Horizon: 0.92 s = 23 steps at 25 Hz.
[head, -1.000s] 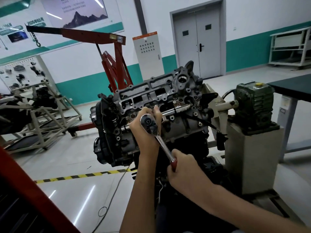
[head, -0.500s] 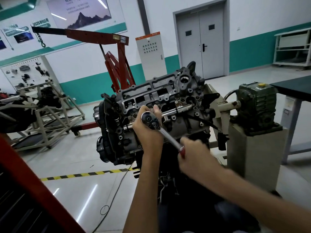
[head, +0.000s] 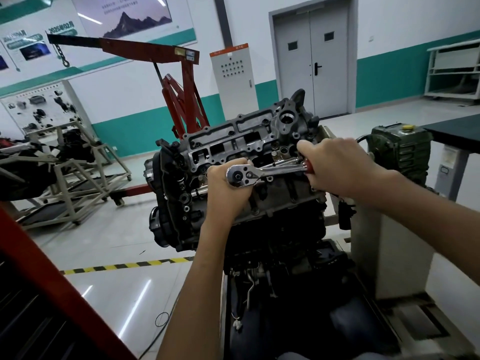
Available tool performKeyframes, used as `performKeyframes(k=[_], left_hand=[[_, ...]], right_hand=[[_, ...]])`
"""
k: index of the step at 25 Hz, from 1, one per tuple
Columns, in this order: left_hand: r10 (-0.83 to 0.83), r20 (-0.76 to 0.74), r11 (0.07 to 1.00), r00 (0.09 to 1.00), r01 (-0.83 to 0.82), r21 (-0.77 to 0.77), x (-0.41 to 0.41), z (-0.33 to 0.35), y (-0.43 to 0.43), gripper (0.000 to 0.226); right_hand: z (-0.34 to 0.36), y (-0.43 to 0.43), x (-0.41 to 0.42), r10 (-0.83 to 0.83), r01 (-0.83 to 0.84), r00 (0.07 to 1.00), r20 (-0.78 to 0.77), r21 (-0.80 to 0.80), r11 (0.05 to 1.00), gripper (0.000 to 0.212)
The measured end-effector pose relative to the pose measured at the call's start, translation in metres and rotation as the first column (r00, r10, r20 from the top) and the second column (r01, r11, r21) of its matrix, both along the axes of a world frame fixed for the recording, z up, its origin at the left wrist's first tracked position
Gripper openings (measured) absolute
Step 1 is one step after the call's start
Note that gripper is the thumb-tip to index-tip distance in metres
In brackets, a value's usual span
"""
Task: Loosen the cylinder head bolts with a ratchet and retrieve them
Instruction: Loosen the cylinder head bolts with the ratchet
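A dark grey engine with its cylinder head (head: 241, 141) uppermost is mounted on a stand in front of me. A chrome ratchet (head: 262, 173) lies almost level across the head, its round head to the left. My left hand (head: 228, 190) grips the ratchet head and whatever hangs under it; the bolt below is hidden. My right hand (head: 335, 167) grips the ratchet's red handle at the right end. A loose chrome extension bar (head: 283, 162) lies on the head just behind the ratchet.
The stand's grey pedestal (head: 389, 255) with a green gearbox (head: 400, 149) is at the right, beside a dark table (head: 457, 131). A red engine hoist (head: 181, 100) stands behind the engine. A red cabinet edge (head: 52, 281) is at the lower left. A cable (head: 166, 313) trails on the floor.
My right hand has swung the ratchet handle up and to the right, from pointing down toward me to nearly level. My left hand stayed on the ratchet head.
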<state>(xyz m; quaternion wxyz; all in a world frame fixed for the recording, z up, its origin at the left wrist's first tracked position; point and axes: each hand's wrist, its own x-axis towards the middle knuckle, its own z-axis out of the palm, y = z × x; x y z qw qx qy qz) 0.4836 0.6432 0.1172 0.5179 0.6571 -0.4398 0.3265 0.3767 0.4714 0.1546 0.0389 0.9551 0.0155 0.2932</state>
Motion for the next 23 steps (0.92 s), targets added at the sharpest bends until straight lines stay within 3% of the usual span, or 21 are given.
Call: performKeyframes(k=[2,4,5,7,8,9,10,12,15,18,20,22,23], left_hand=[[0.040,-0.086,0.989,0.996,-0.051,-0.141,-0.001,-0.005,-0.002,0.043],[0.037,-0.173,0.944,0.984,-0.091,-0.316,-0.008,-0.012,-0.012,0.040],[-0.014,-0.206,0.916,0.978,-0.070,-0.394,-0.012,-0.012,-0.019,0.037],[-0.147,-0.242,0.872,0.959,0.011,-0.489,-0.020,-0.007,-0.032,0.036],[-0.137,-0.234,0.874,0.963,0.006,-0.487,-0.020,-0.006,-0.036,0.037],[-0.081,-0.208,0.887,0.975,-0.025,-0.460,-0.018,-0.006,-0.037,0.039],[-0.047,-0.187,0.902,0.981,-0.038,-0.429,-0.013,-0.007,-0.035,0.043],[-0.052,-0.169,0.936,0.984,-0.011,-0.351,-0.008,-0.007,-0.024,0.048],[-0.007,-0.107,0.993,0.994,-0.006,-0.120,-0.001,-0.004,-0.009,0.050],[0.035,-0.064,0.999,0.997,-0.037,-0.026,-0.002,0.000,-0.004,0.047],[0.045,-0.131,0.992,0.990,-0.060,-0.112,-0.004,-0.005,-0.004,0.044],[0.047,-0.176,0.969,0.983,-0.088,-0.229,-0.011,-0.012,-0.009,0.039],[0.024,-0.187,0.956,0.982,-0.077,-0.283,-0.016,-0.014,-0.014,0.036]], right_hand=[[-0.009,0.012,-0.001,-0.039,0.039,0.999,-0.008,0.050,0.998,0.016],[-0.043,0.036,-0.007,-0.064,0.072,0.997,-0.038,0.265,0.961,0.017],[-0.062,0.054,-0.010,-0.044,0.071,0.996,-0.074,0.428,0.901,0.018],[-0.091,0.090,-0.013,0.074,0.028,0.992,-0.103,0.747,0.664,0.015],[-0.100,0.103,-0.013,0.127,-0.005,0.989,-0.074,0.845,0.534,0.013],[-0.107,0.110,-0.011,0.152,-0.034,0.988,-0.041,0.884,0.466,0.014],[-0.108,0.110,-0.010,0.158,-0.053,0.987,-0.027,0.874,0.482,0.018],[-0.098,0.087,-0.009,0.148,-0.065,0.988,-0.046,0.746,0.663,0.023],[-0.058,0.026,-0.002,0.074,-0.041,0.994,-0.085,0.339,0.940,0.021],[-0.012,-0.004,0.003,0.034,-0.036,0.998,0.047,0.046,0.998,0.020],[-0.013,0.003,0.001,-0.005,0.003,0.999,0.032,0.069,0.998,0.018],[-0.046,0.029,-0.005,0.006,0.008,0.999,-0.044,0.296,0.955,0.018],[-0.065,0.048,-0.009,0.039,-0.001,0.997,-0.073,0.463,0.886,0.019]])
